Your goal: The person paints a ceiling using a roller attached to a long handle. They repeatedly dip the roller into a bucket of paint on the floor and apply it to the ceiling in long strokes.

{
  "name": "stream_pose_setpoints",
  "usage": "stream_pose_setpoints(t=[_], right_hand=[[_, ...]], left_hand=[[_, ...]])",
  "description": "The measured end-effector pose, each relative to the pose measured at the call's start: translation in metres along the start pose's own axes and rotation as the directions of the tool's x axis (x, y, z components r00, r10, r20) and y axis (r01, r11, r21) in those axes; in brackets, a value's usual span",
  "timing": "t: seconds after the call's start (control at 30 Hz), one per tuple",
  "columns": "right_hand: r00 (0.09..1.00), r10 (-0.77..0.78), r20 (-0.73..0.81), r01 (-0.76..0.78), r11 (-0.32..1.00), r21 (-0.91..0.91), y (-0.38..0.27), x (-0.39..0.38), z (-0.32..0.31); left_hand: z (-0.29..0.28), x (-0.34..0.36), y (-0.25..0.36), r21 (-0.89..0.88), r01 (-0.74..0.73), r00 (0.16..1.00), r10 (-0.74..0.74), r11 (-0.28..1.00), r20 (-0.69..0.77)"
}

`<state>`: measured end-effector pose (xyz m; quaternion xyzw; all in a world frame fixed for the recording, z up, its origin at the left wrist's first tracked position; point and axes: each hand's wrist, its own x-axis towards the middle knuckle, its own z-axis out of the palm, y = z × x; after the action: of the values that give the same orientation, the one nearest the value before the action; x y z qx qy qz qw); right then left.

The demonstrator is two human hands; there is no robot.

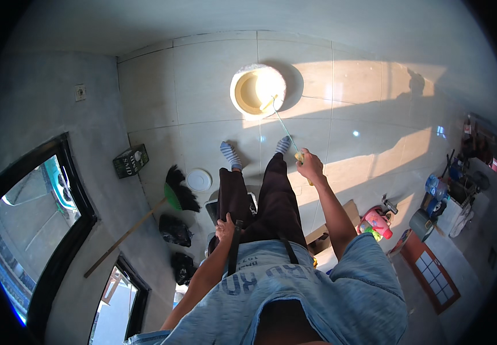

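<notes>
Head: probable roller (268, 104) juts from right hand (311, 166).

Floor (214, 75) faced with glossy tile | bucket (234, 89) moulded in plastic | bag (175, 230) made of shiny plastic | broomstick (126, 238) made of wood

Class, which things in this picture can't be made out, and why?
All in the head view:
Roller, end in the bucket: washed out by glare.
Its handle: partly covered by the right hand.
Palm of the left hand: hidden by its own back.
Contents of the black bags: hidden, bags opaque.
Cardboard: partly behind the right forearm.
Lower window: cut off by the bottom edge.
</notes>
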<state>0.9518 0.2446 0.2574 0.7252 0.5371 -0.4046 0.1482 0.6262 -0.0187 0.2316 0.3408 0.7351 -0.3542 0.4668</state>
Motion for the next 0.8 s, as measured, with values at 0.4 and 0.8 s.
stream_pose_setpoints(t=[0.4, 0.8], right_hand=[[0.989, 0.126, -0.072, -0.115, 0.984, 0.133, 0.013, -0.019, 0.037], [0.959, 0.127, -0.254, -0.119, 0.992, 0.045, 0.003, 0.003, 0.082]], left_hand=[[-0.039, -0.030, 0.018, 0.096, -0.046, 0.992, 0.035, 0.994, 0.119], [-0.020, -0.015, 0.002, 0.085, -0.099, 0.994, 0.094, 0.991, 0.060]])
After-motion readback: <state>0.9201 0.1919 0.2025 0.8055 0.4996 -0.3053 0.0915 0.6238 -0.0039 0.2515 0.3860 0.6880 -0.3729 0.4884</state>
